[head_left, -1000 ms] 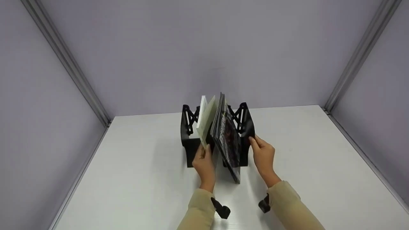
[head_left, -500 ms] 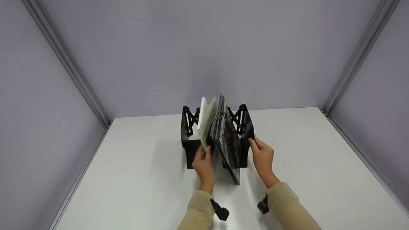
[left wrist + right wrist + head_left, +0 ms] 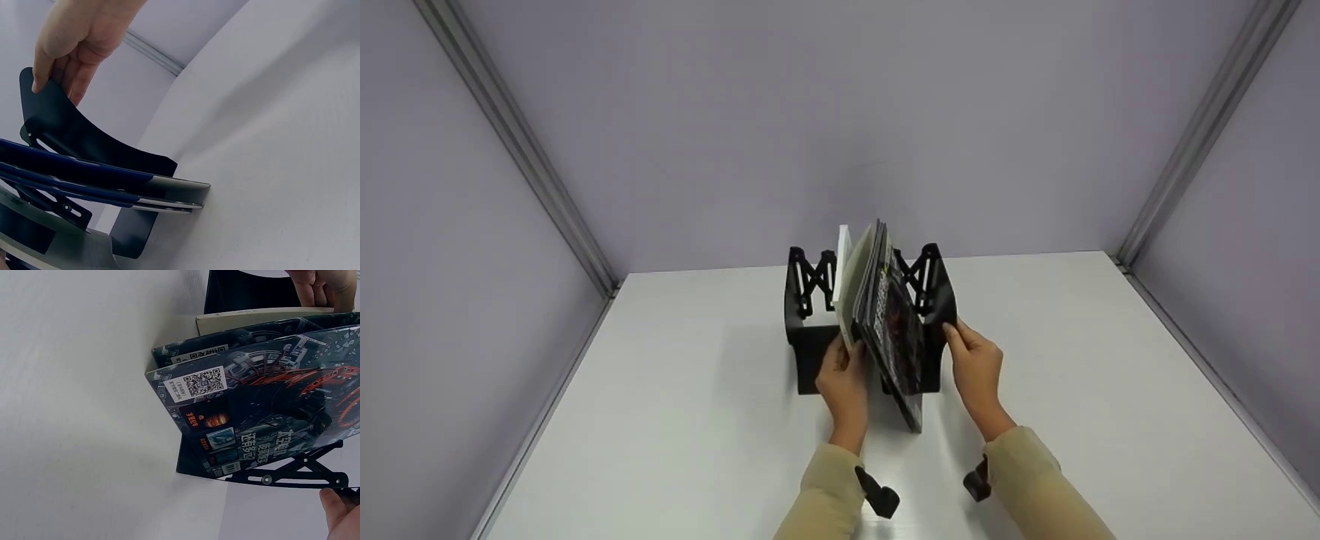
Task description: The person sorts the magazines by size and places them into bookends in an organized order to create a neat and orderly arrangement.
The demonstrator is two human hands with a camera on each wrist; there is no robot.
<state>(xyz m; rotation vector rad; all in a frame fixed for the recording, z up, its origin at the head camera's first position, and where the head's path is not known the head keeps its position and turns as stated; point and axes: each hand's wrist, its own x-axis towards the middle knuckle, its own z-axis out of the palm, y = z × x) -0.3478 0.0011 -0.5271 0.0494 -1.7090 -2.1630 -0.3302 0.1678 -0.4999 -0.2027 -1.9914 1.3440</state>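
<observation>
My left hand [image 3: 844, 382] pinches the near lower edge of a pale book [image 3: 851, 281], which shows a white side on the left and a cream side on the right. This book leans right, against several dark, glossy picture books [image 3: 898, 330] that stand tilted in a black expandable book stand [image 3: 810, 352]. My right hand [image 3: 979, 367] grips the stand's right end plate [image 3: 941, 296] between thumb and fingers. In the right wrist view, the front dark book [image 3: 264, 405] shows a QR code and red rings. The left fingers [image 3: 320, 292] hold the pale book behind it.
The stand is on a white table [image 3: 675, 420], near the back wall [image 3: 720, 135]. Side walls rise left and right. Crossed black struts [image 3: 815, 279] link the stand's parts at the back. Black wrist-worn devices [image 3: 877, 493] hang below both sleeves.
My left hand has shifted slightly right with the pale book, bringing it closer to the dark books and widening the gap at the stand's left plate. The right hand keeps its hold.
</observation>
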